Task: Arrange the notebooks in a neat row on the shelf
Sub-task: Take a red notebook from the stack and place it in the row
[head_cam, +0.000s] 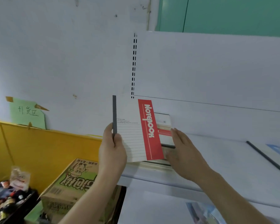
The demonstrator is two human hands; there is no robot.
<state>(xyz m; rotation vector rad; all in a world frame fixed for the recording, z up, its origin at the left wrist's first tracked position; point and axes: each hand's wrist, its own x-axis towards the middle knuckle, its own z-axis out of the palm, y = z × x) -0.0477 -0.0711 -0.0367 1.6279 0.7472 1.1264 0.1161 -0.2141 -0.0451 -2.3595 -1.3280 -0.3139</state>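
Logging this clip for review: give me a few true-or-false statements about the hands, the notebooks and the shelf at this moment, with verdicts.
1. The left hand holds the red-banded notebook upright by its dark spine. True.
2. The right hand is curled into a fist. False: its fingers lie straight beside the notebooks behind.
3. The shelf is white. True.
4. The cardboard box sits on the shelf. False: it stands lower, to the left.

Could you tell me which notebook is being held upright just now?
The red-banded notebook, gripped by the left hand; the others lie flat on the shelf.
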